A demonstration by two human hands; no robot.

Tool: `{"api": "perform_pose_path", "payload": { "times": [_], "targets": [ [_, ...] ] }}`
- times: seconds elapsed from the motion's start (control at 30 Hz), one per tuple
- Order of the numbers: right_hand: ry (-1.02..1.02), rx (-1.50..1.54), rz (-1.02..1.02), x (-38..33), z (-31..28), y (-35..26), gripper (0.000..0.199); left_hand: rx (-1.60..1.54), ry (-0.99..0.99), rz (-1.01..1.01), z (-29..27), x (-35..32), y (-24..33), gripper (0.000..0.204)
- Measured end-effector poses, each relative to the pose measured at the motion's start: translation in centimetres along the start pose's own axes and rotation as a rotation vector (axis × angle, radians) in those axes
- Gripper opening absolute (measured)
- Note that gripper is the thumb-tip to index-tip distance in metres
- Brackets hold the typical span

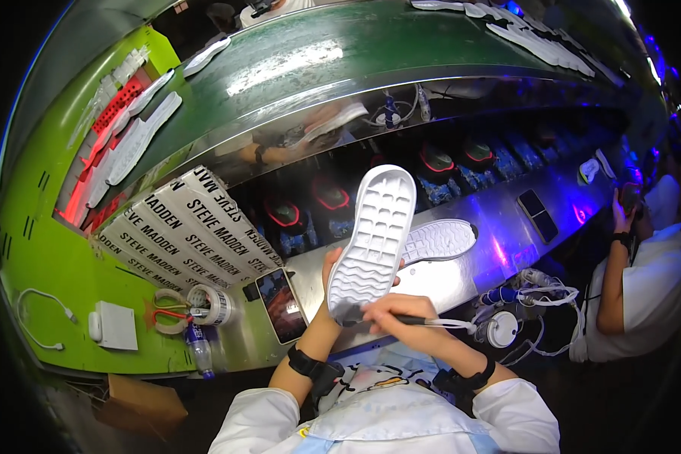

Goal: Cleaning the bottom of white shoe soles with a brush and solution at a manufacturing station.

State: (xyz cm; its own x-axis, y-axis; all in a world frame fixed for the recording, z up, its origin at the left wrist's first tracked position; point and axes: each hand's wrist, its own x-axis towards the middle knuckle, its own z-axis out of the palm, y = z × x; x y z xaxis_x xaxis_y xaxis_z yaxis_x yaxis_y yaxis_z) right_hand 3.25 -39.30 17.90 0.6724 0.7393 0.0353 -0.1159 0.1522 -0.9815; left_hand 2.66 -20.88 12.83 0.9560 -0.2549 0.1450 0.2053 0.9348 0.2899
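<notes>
A white shoe sole (377, 219) with a grid of square pockets is held upright, slightly tilted, above the metal bench. My left hand (331, 266) grips it from behind, so most of the fingers are hidden. Pinched in my right hand (402, 310) is a dark-handled brush (410, 320), its dark tip against the lower end of the sole. A white tube (454, 324) trails from the handle's rear to the right. Just behind the held sole, a second white sole (440, 238) lies on the bench.
A green conveyor belt (303, 83) carrying white soles runs along the back. Left stand a printed box (189, 227), a smartphone (281, 304), tape rolls (218, 306) and a bottle (199, 349). Coiled cables (541, 291) and a co-worker's arm (613, 287) are right.
</notes>
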Motion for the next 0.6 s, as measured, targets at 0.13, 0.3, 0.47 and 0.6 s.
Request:
{"api": "perform_pose_path", "payload": {
  "times": [0.13,0.3,0.47,0.6],
  "targets": [
    [-0.261,-0.174,0.2,-0.7,-2.1,-0.9,0.011,0.087,0.085,-0.11,1.2,0.1,0.1,0.079],
    [-0.237,-0.534,-0.601,-0.5,-1.3,-0.8,0.004,0.062,0.125,-0.298,1.2,0.9,0.7,0.07],
    [-0.291,-0.603,-0.495,-1.0,-1.7,-1.8,0.009,0.134,0.401,-0.39,1.9,1.9,-0.1,0.058],
    [-0.406,-0.671,-0.512,-0.8,-3.2,-1.0,0.007,0.266,0.529,-0.431,1.6,0.5,-1.1,0.046]
  ]
}}
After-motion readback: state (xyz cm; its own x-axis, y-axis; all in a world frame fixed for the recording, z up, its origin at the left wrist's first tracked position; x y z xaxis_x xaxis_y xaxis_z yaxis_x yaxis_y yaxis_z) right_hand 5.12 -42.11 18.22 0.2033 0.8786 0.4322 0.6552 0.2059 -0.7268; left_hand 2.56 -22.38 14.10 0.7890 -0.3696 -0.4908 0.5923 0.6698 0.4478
